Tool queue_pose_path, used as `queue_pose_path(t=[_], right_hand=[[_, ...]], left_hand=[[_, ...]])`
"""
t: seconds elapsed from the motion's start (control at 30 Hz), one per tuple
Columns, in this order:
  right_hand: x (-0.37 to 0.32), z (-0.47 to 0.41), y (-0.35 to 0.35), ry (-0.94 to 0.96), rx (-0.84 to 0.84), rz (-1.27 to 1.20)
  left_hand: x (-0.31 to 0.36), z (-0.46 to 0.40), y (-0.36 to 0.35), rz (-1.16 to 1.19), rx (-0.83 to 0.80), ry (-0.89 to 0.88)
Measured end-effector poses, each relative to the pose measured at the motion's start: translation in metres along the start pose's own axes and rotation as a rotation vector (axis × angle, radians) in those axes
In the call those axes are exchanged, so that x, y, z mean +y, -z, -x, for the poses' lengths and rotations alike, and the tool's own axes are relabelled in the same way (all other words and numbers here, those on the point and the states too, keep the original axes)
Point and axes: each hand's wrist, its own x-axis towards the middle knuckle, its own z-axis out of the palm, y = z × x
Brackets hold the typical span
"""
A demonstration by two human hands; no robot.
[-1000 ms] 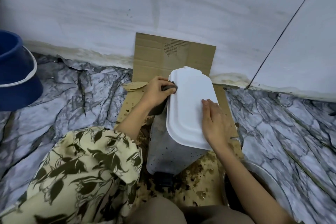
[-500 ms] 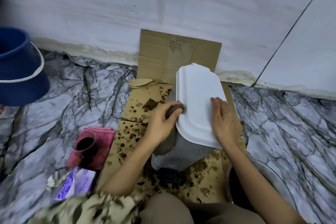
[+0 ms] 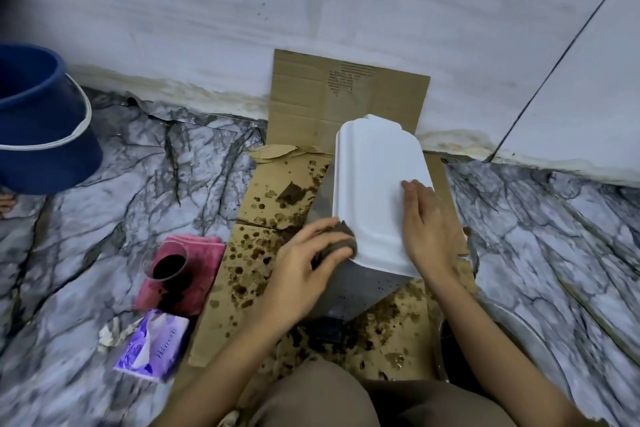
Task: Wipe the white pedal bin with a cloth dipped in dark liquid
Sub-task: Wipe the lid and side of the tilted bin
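The white pedal bin (image 3: 374, 184) stands on stained cardboard (image 3: 263, 253) in front of me, lid closed, its black pedal (image 3: 327, 328) facing me. My left hand (image 3: 301, 267) grips a dark wet cloth (image 3: 341, 241) and presses it against the bin's left side, just under the near corner of the lid. My right hand (image 3: 427, 229) lies flat with spread fingers on the right half of the lid. A pink cup of dark liquid (image 3: 169, 262) stands to the left on a pink towel (image 3: 194, 270).
A blue bucket (image 3: 38, 121) sits at the far left. A purple tissue pack (image 3: 154, 347) lies near the cardboard's left edge. A metal bowl (image 3: 512, 343) is under my right forearm. The wall rises just behind the bin, with an upright cardboard flap (image 3: 343, 94).
My left hand has slid the cloth along the bin's left side from the far end toward me. The right hand stayed on the lid. The view shifted, revealing the cup, towel and tissues.
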Motion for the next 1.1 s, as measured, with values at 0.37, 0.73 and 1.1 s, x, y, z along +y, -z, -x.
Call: queue_pose_path(t=[0.37,0.73,1.1], right_hand=[[-0.007,0.001,-0.008,0.035,-0.001,0.021],[-0.011,0.006,-0.008,0.056,0.023,0.032],[-0.036,0.017,-0.027,0.133,0.012,0.124]], left_hand=[[-0.009,-0.086,0.009,-0.178,0.052,0.081],[-0.001,0.012,-0.009,-0.181,0.241,-0.165],[-0.024,0.015,0.009,0.012,0.398,-0.006]])
